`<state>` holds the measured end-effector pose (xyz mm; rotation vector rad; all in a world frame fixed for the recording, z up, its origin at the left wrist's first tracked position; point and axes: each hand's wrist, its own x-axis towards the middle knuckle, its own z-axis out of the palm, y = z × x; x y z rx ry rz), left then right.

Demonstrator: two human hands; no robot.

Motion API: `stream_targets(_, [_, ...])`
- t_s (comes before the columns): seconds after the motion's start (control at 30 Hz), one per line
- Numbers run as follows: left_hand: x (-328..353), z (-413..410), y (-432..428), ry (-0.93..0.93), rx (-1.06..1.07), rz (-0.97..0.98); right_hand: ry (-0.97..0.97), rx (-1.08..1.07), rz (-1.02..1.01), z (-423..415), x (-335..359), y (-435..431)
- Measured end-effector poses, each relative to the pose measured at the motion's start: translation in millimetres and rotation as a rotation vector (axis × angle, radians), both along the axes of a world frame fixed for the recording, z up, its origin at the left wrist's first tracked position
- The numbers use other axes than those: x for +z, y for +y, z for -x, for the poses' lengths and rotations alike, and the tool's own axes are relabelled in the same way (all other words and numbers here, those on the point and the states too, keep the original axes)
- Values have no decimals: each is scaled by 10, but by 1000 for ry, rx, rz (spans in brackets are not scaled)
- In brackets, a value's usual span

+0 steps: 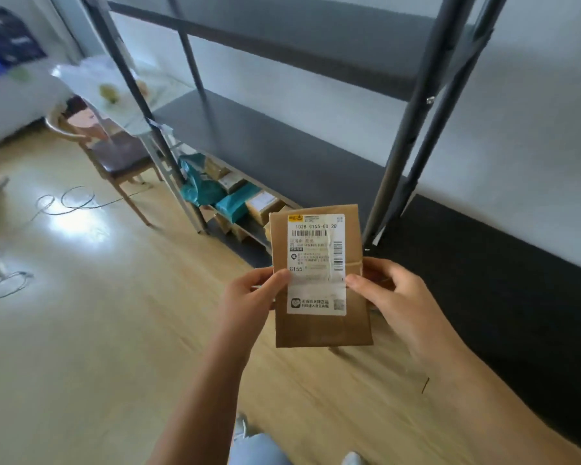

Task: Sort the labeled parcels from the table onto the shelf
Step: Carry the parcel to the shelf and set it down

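Observation:
I hold a flat brown paper parcel [322, 327] upright in front of me, its white shipping label facing me. My left hand [249, 297] grips its left edge with the thumb on the label. My right hand [393, 293] grips its right edge. The dark metal shelf [282, 146] stands ahead, its middle board bare. Several parcels, teal bags [235, 204] and brown boxes [262, 206], lie on its lower board. A white table [121, 92] stands at the far left behind the shelf post.
A wooden chair [114, 156] stands left of the shelf beside the table. Cables [64, 203] lie on the wooden floor at the left. A black mat [500, 280] runs along the wall at the right. My legs and shoes show at the bottom.

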<state>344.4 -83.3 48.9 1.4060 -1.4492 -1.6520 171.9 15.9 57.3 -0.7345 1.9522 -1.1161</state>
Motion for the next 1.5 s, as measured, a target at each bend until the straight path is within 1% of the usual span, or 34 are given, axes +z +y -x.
stream_targets(0.13, [-33,-555,-492,14,48,-21,-14,54,2,-503,9,-627])
stream_targets(0.37, [-2,-1662,-1500,39,127,18,-21,121,3,-1615,-61,-1818])
stream_targets(0.57, [-98,-2315,-2253,-3,194,-20,-11,183,-29,-2217,-137,-2586])
stream_targets(0.8, [-302,-2456,-3241,-12,220,-71,-55,201,-2,-2334,-261,-3552])
stream_targets(0.9, [-358,-2425,-3785,-35,223,-69,-60,194,-3,-2305,-313,-4104])
stream_targets(1.0, [-400,-2387,-4320,-69,260,-86,-65,198,-2,-2277,-372,-4672])
stream_targets(1.13, [-404,-2379,-4936,-60,291,-105,-62,230,-23,-2278,-379,-5402])
stream_targets(1.23, [-440,-2399,-5392,-99,333,-108,-48,240,-30,-2281,-443,-5872])
stream_targets(1.33, [-465,-2418,-5807,-128,323,-104,-53,196,-32,-2326,-521,-6255])
stream_targets(1.4, [-469,-2415,-6113,-132,271,-105,-53,151,-47,-2372,-574,-6490])
stream_targets(1.5, [-541,-2417,-6633,-136,166,-93,-48,26,-52,-2418,-671,-6862])
